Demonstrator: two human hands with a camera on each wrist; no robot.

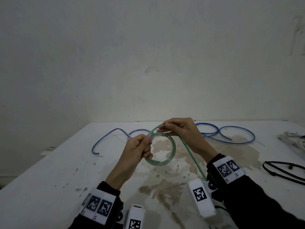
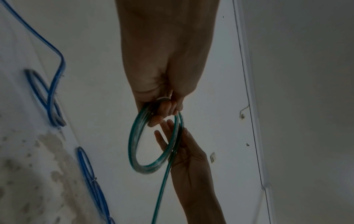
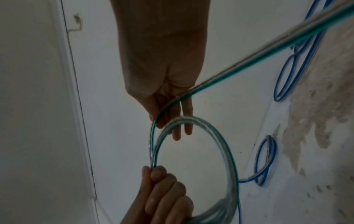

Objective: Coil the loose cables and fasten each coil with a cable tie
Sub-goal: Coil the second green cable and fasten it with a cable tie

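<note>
A clear green-striped cable is wound into a round coil (image 1: 173,148) held above the white table (image 1: 66,171). My left hand (image 1: 147,142) grips the coil's left side, fingers curled round the bundled turns (image 2: 132,144). My right hand (image 1: 163,128) pinches the running strand at the top of the coil and lays it along the ring (image 3: 228,151). The loose tail (image 1: 191,156) runs from the right hand down past my right wrist and out of sight. In the right wrist view the strand crosses the right fingers (image 3: 177,128), and the left hand (image 3: 159,189) grips the coil below.
A loose blue cable (image 1: 116,129) snakes across the far side of the table in several loops. Black cable ties (image 1: 263,166) lie at the right, with a pale rope bundle (image 1: 292,138) beyond them. Brown stains mark the table's middle. A wall rises behind the far edge.
</note>
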